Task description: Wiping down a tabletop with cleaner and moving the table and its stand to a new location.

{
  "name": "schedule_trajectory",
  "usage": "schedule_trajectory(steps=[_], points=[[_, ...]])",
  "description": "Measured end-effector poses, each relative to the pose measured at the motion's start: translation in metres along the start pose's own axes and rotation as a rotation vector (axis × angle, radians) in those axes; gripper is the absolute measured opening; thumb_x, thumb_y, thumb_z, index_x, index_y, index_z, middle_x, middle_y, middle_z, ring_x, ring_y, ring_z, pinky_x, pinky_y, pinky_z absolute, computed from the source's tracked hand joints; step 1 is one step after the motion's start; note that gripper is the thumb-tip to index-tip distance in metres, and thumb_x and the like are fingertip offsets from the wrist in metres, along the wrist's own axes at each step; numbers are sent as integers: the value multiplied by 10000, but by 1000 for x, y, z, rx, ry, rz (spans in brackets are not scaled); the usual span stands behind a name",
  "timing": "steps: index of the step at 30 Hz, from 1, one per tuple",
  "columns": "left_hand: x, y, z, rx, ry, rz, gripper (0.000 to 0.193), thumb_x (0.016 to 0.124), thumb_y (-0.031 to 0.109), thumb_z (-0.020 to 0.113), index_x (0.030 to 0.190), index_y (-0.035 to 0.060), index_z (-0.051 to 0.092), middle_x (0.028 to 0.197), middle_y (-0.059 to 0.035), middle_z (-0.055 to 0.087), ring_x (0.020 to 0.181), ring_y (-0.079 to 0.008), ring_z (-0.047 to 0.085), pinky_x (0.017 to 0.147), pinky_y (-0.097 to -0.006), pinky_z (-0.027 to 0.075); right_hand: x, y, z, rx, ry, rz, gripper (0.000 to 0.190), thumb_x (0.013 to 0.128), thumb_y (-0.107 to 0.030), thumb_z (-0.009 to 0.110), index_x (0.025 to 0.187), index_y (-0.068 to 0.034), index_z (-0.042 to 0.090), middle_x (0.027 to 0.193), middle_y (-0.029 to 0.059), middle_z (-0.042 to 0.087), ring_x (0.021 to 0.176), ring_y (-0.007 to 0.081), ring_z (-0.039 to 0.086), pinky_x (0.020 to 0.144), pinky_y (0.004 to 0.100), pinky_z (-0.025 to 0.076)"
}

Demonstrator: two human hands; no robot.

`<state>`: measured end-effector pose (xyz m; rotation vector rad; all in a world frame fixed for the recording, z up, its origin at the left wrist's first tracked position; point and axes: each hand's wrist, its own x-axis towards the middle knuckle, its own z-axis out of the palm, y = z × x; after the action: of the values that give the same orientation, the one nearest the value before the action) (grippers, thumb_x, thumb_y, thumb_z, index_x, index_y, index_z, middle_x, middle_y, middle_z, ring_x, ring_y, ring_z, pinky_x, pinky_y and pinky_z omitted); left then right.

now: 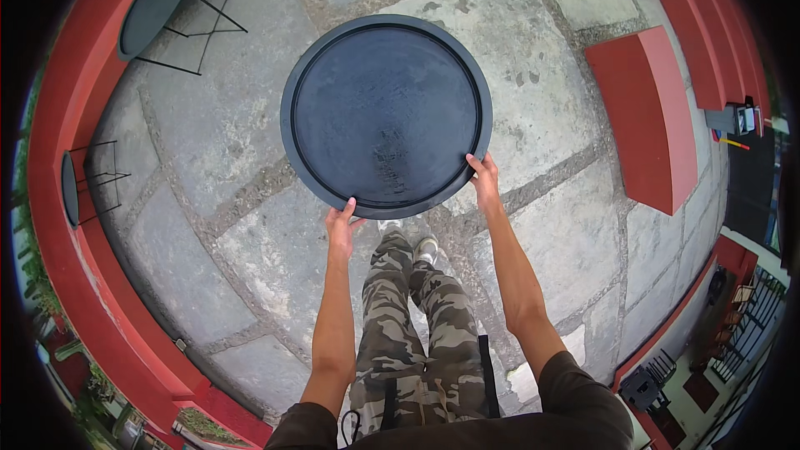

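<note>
A large round dark tray (387, 100) with a raised rim is held out in front of me above the stone paving. Its surface carries nothing, and a damp-looking or worn patch shows towards its near edge. My left hand (341, 225) grips the near-left rim, thumb on top and fingers underneath. On the right side of the near rim, my right hand (485, 181) has the same kind of hold. The tray's underside is hidden, and it partly covers one of my shoes.
At the upper left, a round dark-topped table (159, 6) with thin black legs leans or stands by the low red wall (56, 106); a smaller-looking one (70, 187) is below. A red block (644, 119) stands right, near red steps (706, 25). Uneven flagstones (550, 250) surround me.
</note>
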<state>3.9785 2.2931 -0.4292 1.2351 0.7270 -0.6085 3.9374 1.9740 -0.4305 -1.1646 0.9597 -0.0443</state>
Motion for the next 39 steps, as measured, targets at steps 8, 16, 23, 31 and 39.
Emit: schedule_trajectory(steps=[8,16,23,31,39], points=[[1,-8,-11,164,-53,-20,309,825,194,722,1053,6,631,998,-82,667,880,-197,633,719,-356,539,11,7,-16,-18,1,-64,426,889,-146,589,1285,-25,488,1231,84,563,1114,201,530,967,352,403],[-46,-54,-21,167,-37,-131,322,808,155,737,1056,-20,626,1010,-91,666,890,-205,632,691,-344,545,-36,40,-67,4,5,-74,437,881,-64,588,1294,24,476,1218,104,578,1107,195,538,977,324,391],[-64,-77,-19,176,34,-166,315,801,144,746,1015,-46,613,982,-116,664,854,-228,641,686,-356,552,-55,48,-89,10,-12,-71,401,887,-66,596,1266,21,500,1189,93,597,1063,188,565,910,327,440],[-77,-92,-29,191,35,-148,313,812,140,736,1026,-47,606,999,-129,655,891,-257,636,691,-394,553,-73,53,-96,2,-33,13,346,900,-45,585,1231,24,509,1162,92,602,1021,181,563,902,291,425],[-86,-103,-23,116,67,-111,402,865,204,687,1182,1,547,1124,-124,626,972,-284,620,776,-467,549,-73,39,-102,-259,-134,82,461,925,-256,589,1338,-111,444,1285,59,528,1152,240,527,832,446,509]])
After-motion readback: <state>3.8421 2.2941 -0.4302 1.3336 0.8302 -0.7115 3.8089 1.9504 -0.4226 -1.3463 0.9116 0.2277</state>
